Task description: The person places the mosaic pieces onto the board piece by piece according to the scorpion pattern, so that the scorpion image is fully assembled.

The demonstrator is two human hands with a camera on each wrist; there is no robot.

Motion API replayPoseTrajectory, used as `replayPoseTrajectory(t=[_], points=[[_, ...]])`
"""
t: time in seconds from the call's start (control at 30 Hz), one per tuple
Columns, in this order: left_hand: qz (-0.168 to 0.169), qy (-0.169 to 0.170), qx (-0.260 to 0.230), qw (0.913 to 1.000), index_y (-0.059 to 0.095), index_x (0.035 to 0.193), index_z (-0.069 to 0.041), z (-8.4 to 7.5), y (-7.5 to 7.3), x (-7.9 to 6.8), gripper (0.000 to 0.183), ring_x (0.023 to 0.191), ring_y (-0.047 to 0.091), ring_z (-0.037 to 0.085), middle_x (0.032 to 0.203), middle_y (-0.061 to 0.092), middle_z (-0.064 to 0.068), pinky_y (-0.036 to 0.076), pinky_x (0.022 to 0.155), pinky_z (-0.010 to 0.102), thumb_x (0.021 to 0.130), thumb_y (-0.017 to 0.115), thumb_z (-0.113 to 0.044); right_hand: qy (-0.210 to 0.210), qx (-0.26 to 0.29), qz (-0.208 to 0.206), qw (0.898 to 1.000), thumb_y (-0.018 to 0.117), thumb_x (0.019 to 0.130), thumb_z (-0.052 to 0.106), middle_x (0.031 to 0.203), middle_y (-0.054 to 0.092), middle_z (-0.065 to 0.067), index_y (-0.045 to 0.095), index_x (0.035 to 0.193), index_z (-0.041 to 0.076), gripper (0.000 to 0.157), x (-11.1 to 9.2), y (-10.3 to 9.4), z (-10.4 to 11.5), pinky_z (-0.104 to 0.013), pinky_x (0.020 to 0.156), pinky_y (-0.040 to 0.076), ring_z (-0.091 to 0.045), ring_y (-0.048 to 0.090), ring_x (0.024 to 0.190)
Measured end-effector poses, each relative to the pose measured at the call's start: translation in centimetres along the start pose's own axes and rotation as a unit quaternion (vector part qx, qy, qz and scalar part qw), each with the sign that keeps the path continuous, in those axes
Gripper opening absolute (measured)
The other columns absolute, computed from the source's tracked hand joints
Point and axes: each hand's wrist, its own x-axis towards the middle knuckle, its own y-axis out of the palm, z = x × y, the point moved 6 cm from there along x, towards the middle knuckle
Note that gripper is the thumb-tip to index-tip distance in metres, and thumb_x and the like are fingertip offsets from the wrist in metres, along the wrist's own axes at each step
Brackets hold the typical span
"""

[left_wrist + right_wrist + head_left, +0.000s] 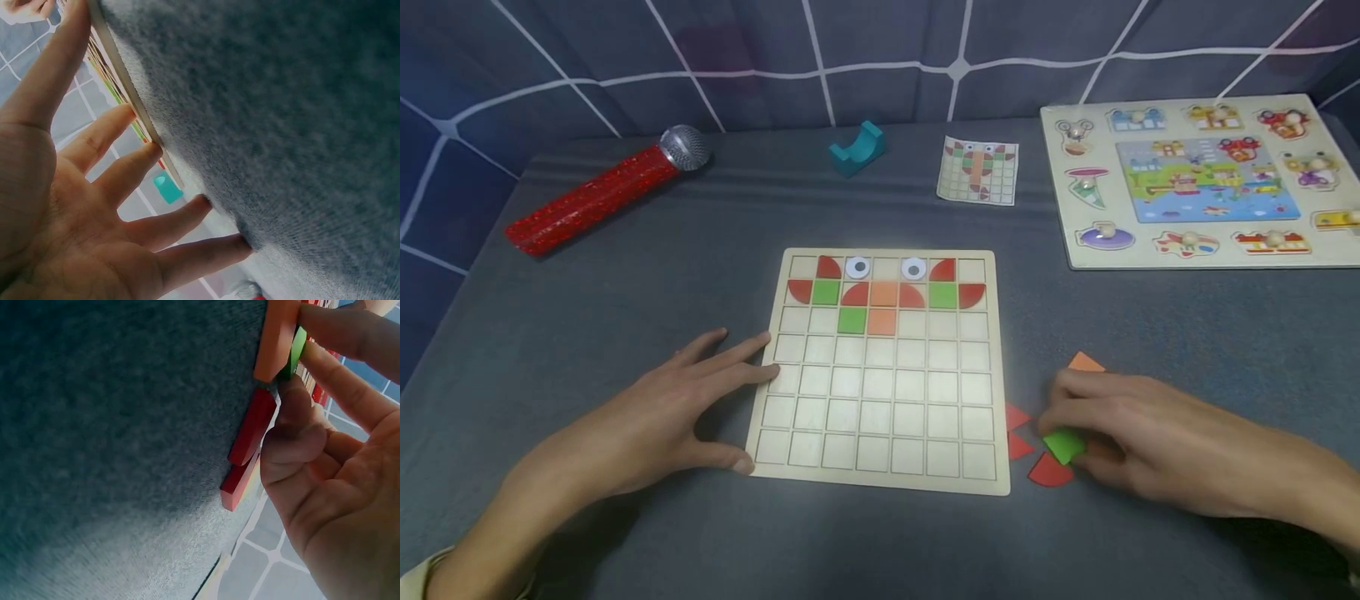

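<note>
A wooden grid board (842,415) lies flat on the table, its top rows partly filled with red, green and orange tiles and two eye pieces. My left hand (655,417) spreads its fingers along the board's left edge, thumb at the lower corner; the left wrist view shows fingertips (150,150) against that edge. To the right of the board, my right hand (1157,433) pinches a green square tile (1063,447) between thumb and fingers. Around it lie red quarter-circle tiles (1051,472) and an orange tile (1086,362), partly hidden by the hand.
A small printed pattern card (977,171) lies beyond the board, beside a teal curved block (858,150). A red microphone (602,196) is at the far left. At the back right sits a wooden knob puzzle (1213,237). A tiled-pattern cloth (887,100) rises behind the table.
</note>
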Motion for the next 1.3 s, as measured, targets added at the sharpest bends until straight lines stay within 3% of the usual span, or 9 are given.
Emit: replayPoseTrajectory(t=[0.27,0.5,0.7,0.8,0.93,1.03,1.3], points=[[0.003,-0.004,-0.003,1.0,0.051,0.144,-0.028,0.1,0.0,-0.1,0.095,0.14,0.017,0.055,0.163,0.021,-0.001,0.028,0.095,0.077,0.063,0.078,-0.068,-0.019,-0.012,-0.024,0.999,0.081,0.082,0.022,0.093,0.047,0.024,0.065,0.11,0.04,0.037,-0.2,-0.1,0.1,-0.021,0.062,0.041,0.004,0.046,0.075],[0.001,-0.001,-0.003,1.0,0.052,0.144,-0.027,0.1,0.0,-0.1,0.094,0.14,0.018,0.056,0.163,0.022,-0.001,0.029,0.095,0.077,0.063,0.079,-0.066,-0.02,-0.022,-0.041,0.999,0.081,0.082,0.026,0.092,0.048,0.026,0.066,0.111,0.038,0.035,-0.1,-0.2,0.3,-0.021,0.061,0.042,0.005,0.046,0.074],[0.003,-0.006,-0.004,1.0,0.051,0.144,-0.028,0.2,0.1,0.0,0.095,0.14,0.017,0.055,0.163,0.021,-0.001,0.028,0.095,0.077,0.062,0.08,-0.066,0.014,-0.023,-0.071,0.997,0.083,0.08,0.023,0.096,0.057,0.027,0.066,0.113,0.034,0.039,0.0,-0.7,0.5,-0.025,0.065,0.05,0.007,0.052,0.077],[0.002,-0.006,-0.002,1.0,0.051,0.144,-0.028,0.2,0.0,0.0,0.095,0.14,0.017,0.055,0.163,0.022,-0.001,0.028,0.095,0.077,0.062,0.08,-0.066,0.023,-0.015,-0.097,0.995,0.083,0.08,0.022,0.093,0.056,0.026,0.066,0.112,0.033,0.038,0.3,-1.3,0.9,-0.024,0.062,0.049,0.008,0.052,0.069],[0.0,-0.008,0.002,1.0,0.051,0.144,-0.029,0.3,0.1,-0.1,0.096,0.14,0.017,0.055,0.162,0.022,0.0,0.028,0.095,0.077,0.062,0.08,-0.067,0.006,-0.006,-0.143,0.99,0.083,0.079,0.02,0.086,0.052,0.025,0.067,0.109,0.032,0.036,0.9,-2.1,1.8,-0.019,0.056,0.042,0.007,0.046,0.061],[0.002,-0.01,0.002,0.9999,0.051,0.144,-0.029,0.3,0.1,-0.1,0.096,0.139,0.018,0.056,0.162,0.022,0.0,0.028,0.095,0.078,0.061,0.08,-0.067,-0.009,-0.01,-0.171,0.985,0.084,0.078,0.019,0.085,0.052,0.025,0.069,0.106,0.03,0.033,1.6,-2.6,2.4,-0.019,0.055,0.041,0.006,0.045,0.064],[0.001,-0.003,0.002,1.0,0.052,0.144,-0.028,0.2,0.0,-0.1,0.094,0.14,0.018,0.055,0.162,0.022,-0.001,0.028,0.095,0.077,0.063,0.077,-0.069,0.009,-0.022,-0.173,0.985,0.084,0.079,0.021,0.085,0.058,0.017,0.072,0.103,0.021,0.026,4.1,-3.6,3.2,-0.024,0.056,0.041,0.0,0.046,0.064]])
